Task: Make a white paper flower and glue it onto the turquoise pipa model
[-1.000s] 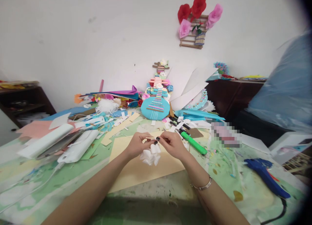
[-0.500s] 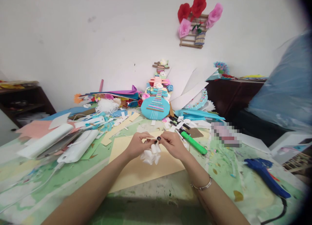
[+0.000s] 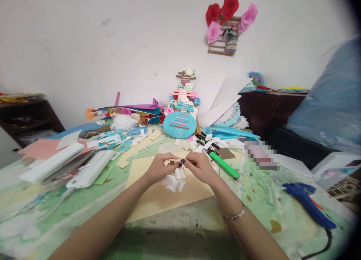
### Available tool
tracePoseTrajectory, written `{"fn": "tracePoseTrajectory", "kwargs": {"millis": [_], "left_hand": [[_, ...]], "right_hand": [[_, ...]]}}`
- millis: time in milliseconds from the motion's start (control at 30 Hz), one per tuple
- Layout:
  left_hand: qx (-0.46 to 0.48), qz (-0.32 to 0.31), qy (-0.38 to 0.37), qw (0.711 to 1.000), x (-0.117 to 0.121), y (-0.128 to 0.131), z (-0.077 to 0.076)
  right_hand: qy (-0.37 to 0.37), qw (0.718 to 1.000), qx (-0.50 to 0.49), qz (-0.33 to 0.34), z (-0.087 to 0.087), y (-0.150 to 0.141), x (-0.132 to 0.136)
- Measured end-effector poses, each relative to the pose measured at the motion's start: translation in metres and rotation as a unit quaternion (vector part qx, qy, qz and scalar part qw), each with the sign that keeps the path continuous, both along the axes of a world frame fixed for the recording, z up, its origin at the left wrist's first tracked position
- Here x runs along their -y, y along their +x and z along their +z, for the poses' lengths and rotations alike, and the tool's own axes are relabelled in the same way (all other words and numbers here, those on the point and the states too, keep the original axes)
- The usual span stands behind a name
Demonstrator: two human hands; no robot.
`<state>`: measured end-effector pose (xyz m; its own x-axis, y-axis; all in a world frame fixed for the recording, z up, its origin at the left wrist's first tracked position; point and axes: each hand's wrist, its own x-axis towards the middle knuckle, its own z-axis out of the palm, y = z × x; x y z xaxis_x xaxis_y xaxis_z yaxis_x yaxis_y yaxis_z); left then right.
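Note:
Over a cream sheet of paper (image 3: pixel 166 205) on the table, my two hands meet with their fingertips close together. A white ruffled paper flower (image 3: pixel 174 181) hangs just below the fingers. My left hand (image 3: pixel 159 168) is closed in a pinch on a thin pale strip or stick (image 3: pixel 174 160) at the top of the flower. My right hand (image 3: pixel 201 168) pinches at the other end of it, thumb and forefinger pressed together. Exactly how the strip joins the flower is hidden by the fingers. A green utility knife (image 3: pixel 225 166) lies just right of my right hand.
A blue glue gun (image 3: pixel 307 203) with a black cord lies at the right. Blue lute-shaped crafts (image 3: pixel 179 130) stand against the wall. To the left are a white power strip (image 3: pixel 90 171) with a cable and heaps of coloured paper scraps (image 3: pixel 42 149).
My right thumb and fingers have shifted slightly against the strip. The white flower has tilted a little between my hands; both arms stay in nearly the same place.

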<state>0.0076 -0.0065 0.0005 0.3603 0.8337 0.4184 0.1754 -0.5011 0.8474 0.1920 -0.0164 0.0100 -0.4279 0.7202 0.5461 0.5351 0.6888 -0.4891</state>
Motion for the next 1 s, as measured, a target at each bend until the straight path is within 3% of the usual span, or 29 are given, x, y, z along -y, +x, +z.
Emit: {"fn": "tracePoseTrajectory", "kwargs": {"millis": [400,1000], "left_hand": [[0.071,0.018,-0.083,0.994,-0.003,-0.001,-0.001],[0.12,0.001,-0.129,0.984,-0.001,0.004,-0.003]], "right_hand": [[-0.01,0.999,-0.042,-0.004,-0.003,0.0,0.002],[0.073,0.995,-0.045,0.042,-0.011,0.003,-0.006]]}}
